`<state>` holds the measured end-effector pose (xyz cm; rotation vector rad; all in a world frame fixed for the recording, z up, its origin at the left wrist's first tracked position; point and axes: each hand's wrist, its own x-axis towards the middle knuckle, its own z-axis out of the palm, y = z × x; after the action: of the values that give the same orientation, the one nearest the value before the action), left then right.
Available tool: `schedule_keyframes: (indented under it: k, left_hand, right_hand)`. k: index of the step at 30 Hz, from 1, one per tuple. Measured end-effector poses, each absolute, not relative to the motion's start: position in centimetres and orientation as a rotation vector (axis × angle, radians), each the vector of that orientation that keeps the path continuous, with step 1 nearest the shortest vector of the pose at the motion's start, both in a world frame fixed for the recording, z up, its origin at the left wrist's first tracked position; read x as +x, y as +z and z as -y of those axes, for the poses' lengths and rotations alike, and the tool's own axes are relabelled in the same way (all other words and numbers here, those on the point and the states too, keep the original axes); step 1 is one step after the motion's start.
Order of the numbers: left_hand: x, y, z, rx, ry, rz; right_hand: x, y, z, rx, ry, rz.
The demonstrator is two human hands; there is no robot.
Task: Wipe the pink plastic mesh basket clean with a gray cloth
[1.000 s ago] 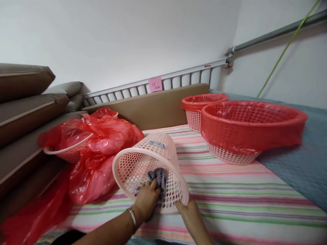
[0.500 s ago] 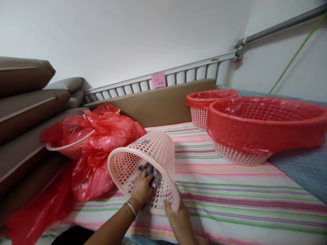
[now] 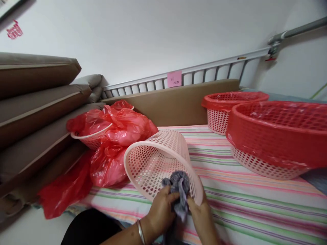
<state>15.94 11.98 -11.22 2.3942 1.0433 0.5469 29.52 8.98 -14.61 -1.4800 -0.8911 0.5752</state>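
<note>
A pale pink perforated basket (image 3: pixel 173 137) lies on its side on the striped cloth (image 3: pixel 240 204), its mouth facing me. A grey and lilac knitted cloth item (image 3: pixel 180 187) hangs at the lower right of that mouth. My left hand (image 3: pixel 162 207), with a bangle at the wrist, has its fingers closed on the cloth item. On the right, my right hand (image 3: pixel 199 211) grips the basket's rim, its thumb inside close to the cloth and its other fingers hidden behind the wall.
Red plastic bags (image 3: pixel 127 131) and a bag-lined basket (image 3: pixel 92 137) stand left, beside stacked brown cushions (image 3: pixel 38 105). Two red-lined baskets (image 3: pixel 219 119) (image 3: pixel 278 136) stand right. A brown padded board (image 3: pixel 178 105) and white radiator (image 3: pixel 150 85) run behind.
My left hand has drawn the knitted cloth from inside the basket out to its mouth. The view has turned left, so the surroundings sit further right.
</note>
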Motion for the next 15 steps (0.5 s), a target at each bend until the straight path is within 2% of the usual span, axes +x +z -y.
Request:
schedule_keyframes:
  k: [4,8,12,15]
  left_hand:
    - [12.4,-12.8,-11.4,2.731,0.276,-1.092]
    - [8.6,-11.7,-13.9,2.812,0.088,-1.318]
    - [7.3,-10.9,-15.3,2.788,0.093,-1.410]
    - [8.1,-11.6,-15.1,2.697,0.182,-1.415]
  right_hand:
    - [31.1,-13.4,-8.0,-1.543,0.587,0.923]
    - [31.2,-12.4,-7.1,-1.521,0.597,0.999]
    - [29.7,-12.6,-7.4,-1.630,0.536,0.956]
    - [26.7,-15.1,-8.6,-1.585,0.573,0.853]
